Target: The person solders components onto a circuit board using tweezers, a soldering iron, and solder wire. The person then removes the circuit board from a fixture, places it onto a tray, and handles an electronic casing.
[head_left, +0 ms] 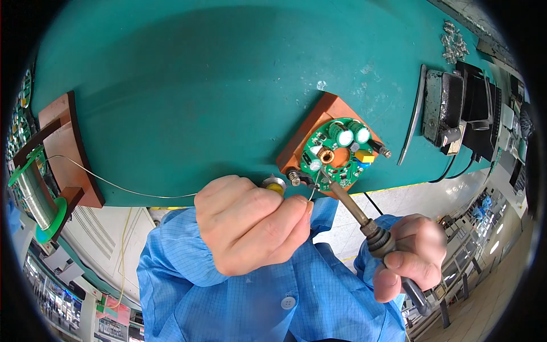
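My left hand (253,225) is closed, pinching the end of a thin solder wire (122,187) that runs from a spool (35,199) at the left. My right hand (413,256) grips a soldering iron (379,236), its tip slanting up and left to the near edge of a round green circuit board (319,137). Wire end and iron tip come close together there; whether they touch is too small to tell. On the board stand capacitors, a copper-wound coil (326,155) and a yellow block (363,156). The board rests on a brown block fixture (310,126) with spring screws.
The spool sits in a brown stand (71,151) on the green mat (188,80). A metal box-like soldering iron holder (441,108) and a dark curved strip (411,117) lie at the right. Small metal parts (454,43) are heaped far right. More circuit boards (21,114) show at the far left.
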The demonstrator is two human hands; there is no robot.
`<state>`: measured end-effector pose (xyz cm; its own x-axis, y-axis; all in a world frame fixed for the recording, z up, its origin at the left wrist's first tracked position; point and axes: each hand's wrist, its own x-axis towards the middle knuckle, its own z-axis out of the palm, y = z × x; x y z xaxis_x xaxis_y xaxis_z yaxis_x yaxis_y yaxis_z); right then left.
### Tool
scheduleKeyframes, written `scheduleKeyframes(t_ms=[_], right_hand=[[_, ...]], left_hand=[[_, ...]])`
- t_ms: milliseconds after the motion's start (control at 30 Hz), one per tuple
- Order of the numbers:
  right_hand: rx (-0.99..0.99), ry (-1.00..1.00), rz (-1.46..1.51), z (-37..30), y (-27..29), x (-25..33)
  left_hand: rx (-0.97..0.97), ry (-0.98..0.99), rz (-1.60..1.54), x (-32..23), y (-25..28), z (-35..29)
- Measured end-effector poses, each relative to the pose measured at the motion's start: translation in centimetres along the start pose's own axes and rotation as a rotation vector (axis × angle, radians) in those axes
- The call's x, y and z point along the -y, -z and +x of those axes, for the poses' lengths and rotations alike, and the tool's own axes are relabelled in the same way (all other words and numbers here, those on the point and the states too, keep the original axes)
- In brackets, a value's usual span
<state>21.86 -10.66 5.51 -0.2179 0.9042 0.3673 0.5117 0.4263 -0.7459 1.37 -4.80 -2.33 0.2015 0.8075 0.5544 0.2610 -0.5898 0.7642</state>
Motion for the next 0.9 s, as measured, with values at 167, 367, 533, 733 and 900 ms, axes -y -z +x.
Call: scheduleKeyframes(t_ms=[167, 367, 533, 733, 900], right_hand=[[0.005, -0.019, 0.016, -0.04, 0.25, -0.06], [-0.066, -0.049, 0.038, -0.03, -0.31, -0.24], [-0.051, -0.064, 0.021, -0.21, 0.18, -0.11], [0.005, -0.030, 0.047, -0.19, 0.37, -0.39], [0.043, -0.062, 0.069, -0.55, 0.54, -0.25]], left_hand=[[0.018, -0.005, -0.005, 0.02, 0.12, 0.14], [-0.021, -0.020, -0.002, 0.27, -0.27, -0.09], [-0.049, -0.040, -0.002, 0.38, -0.34, 0.08], [-0.056, -0.040, -0.005, 0.32, -0.32, -0.01], [0.001, 0.001, 0.001, 0.07, 0.03, 0.00]])
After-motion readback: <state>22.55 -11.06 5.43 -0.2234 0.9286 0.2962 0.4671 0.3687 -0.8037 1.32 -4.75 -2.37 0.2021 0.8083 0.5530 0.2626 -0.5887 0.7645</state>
